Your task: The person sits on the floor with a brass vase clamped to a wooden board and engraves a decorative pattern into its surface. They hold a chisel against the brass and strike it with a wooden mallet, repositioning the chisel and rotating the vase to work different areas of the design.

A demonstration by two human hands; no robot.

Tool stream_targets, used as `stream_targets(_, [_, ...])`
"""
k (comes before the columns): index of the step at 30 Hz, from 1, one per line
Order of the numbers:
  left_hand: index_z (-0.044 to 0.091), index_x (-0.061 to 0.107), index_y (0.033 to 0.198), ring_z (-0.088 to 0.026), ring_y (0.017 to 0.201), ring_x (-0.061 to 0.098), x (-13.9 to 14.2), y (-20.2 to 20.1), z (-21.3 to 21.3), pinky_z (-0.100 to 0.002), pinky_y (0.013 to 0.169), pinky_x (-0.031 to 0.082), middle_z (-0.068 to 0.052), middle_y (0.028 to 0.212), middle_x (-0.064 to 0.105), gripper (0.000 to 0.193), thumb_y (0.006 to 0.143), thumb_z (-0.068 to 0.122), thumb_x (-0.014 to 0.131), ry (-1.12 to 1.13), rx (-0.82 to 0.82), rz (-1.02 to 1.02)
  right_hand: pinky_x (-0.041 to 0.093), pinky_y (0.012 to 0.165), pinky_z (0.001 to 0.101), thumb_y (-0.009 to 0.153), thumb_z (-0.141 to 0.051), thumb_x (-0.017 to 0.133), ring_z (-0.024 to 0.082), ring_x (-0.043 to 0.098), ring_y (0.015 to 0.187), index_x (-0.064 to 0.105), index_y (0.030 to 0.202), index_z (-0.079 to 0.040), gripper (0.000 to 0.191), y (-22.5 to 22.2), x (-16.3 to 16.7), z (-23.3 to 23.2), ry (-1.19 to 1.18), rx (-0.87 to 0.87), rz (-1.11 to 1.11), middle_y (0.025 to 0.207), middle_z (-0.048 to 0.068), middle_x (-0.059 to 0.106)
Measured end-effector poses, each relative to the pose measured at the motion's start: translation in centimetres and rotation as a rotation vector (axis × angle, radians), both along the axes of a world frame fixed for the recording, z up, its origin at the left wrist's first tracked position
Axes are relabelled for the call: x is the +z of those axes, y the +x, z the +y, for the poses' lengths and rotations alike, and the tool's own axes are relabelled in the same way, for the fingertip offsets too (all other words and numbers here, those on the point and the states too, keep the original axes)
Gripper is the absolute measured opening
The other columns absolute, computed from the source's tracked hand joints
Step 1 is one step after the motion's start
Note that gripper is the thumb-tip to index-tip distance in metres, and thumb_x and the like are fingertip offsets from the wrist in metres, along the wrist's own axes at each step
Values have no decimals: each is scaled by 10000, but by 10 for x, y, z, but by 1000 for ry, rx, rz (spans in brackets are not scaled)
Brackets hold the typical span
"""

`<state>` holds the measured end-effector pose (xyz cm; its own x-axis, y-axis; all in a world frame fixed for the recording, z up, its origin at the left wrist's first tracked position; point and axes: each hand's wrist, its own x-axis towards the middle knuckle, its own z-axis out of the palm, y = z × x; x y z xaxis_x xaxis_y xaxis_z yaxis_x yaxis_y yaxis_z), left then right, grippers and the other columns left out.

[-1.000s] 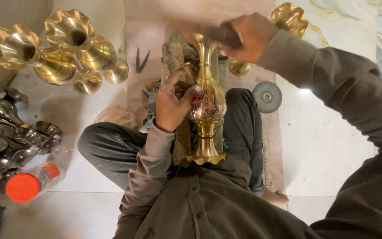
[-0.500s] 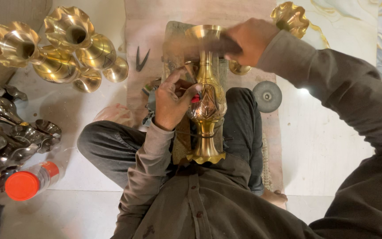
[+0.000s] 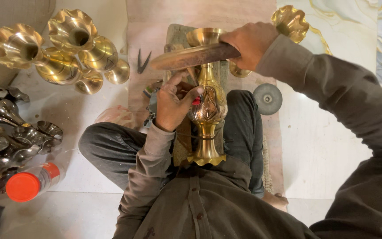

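the left hand (image 3: 173, 104) presses on the belly of a brass vase (image 3: 208, 106) lying on the lap. above it the right hand (image 3: 249, 43) clasps a flat wooden mallet (image 3: 193, 56). far left of the grip lies an orange-capped plastic bottle (image 3: 29, 182).

One package in view – a clear plastic bottle (image 3: 34, 183) lying on its side on the pale floor, lower left, just beside the heap of dark metal pieces (image 3: 9, 141). Orange-red screw cap faces the camera; an orange-red band wraps the body – probably its label. No signs or screens.
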<state>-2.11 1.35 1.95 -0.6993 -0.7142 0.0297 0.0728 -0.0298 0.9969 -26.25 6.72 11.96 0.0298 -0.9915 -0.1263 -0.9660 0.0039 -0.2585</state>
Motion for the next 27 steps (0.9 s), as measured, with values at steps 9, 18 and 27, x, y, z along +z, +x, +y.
stream_targets(9, [-70, 577, 1377, -114, 779, 742, -2, -1, -3, -247, 684, 617, -117, 906, 778, 544, 925, 137, 798, -34, -16, 8, 586, 672, 454, 907, -270, 775, 292, 743, 720, 720, 1130, -103, 284, 4, -2, 0, 32, -43, 67, 881, 119, 759])
stream_targets(18, [-55, 600, 1349, -114, 691, 713, -1, 1, -3, -248, 605, 567, -126, 843, 780, 540, 894, 143, 814, -64, -16, -111, 607, 743, 404, 933, -306, 779, 262, 735, 727, 700, 1158, -61, 342, -3, -6, -3, 28, -29, -71, 904, 144, 754])
stream_targets(27, [-62, 592, 1342, -111, 772, 721, -4, 2, -2, -252, 657, 597, -128, 895, 774, 523, 905, 123, 811, -21, -33, -7, 581, 713, 429, 907, -240, 801, 258, 732, 760, 728, 1089, -82, 252, -1, -9, 5, -54, -93, -215, 892, 115, 771])
